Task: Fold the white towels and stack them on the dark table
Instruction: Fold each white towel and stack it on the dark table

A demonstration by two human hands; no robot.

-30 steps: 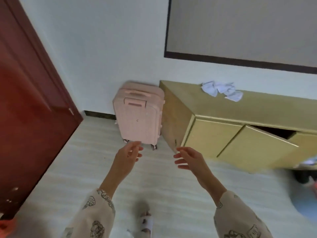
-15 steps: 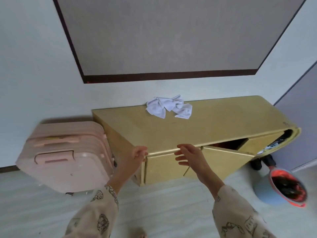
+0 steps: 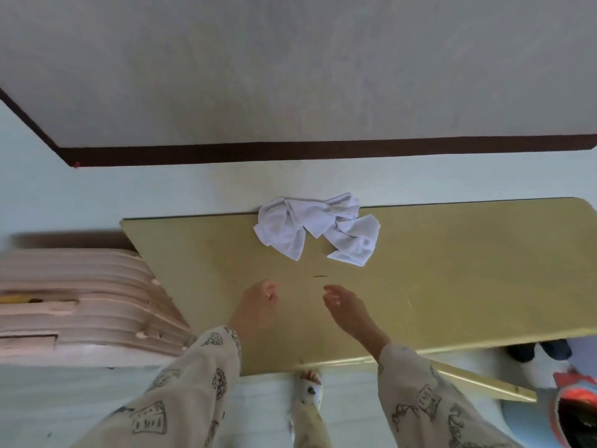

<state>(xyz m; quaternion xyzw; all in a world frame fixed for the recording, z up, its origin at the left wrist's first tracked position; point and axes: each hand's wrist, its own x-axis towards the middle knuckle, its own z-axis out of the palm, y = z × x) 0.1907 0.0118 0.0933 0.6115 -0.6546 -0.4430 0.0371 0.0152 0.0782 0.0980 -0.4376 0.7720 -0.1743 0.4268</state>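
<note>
A crumpled heap of white towels (image 3: 318,230) lies at the back of a yellow-olive cabinet top (image 3: 452,279), against the wall. My left hand (image 3: 255,307) hovers over the cabinet top a short way in front of the heap, fingers loosely curled and holding nothing. My right hand (image 3: 347,310) hovers beside it, also empty with relaxed fingers. Both hands are apart from the towels. No dark table is in view.
A pink suitcase (image 3: 80,305) stands left of the cabinet. A cabinet door (image 3: 484,381) hangs open at lower right, near a blue and red bucket (image 3: 571,412) on the floor. A dark-framed wall panel (image 3: 290,72) is above.
The view has swung from the floor and suitcase onto the cabinet top. Both hands have come forward over it, closer to the towels, and stay empty.
</note>
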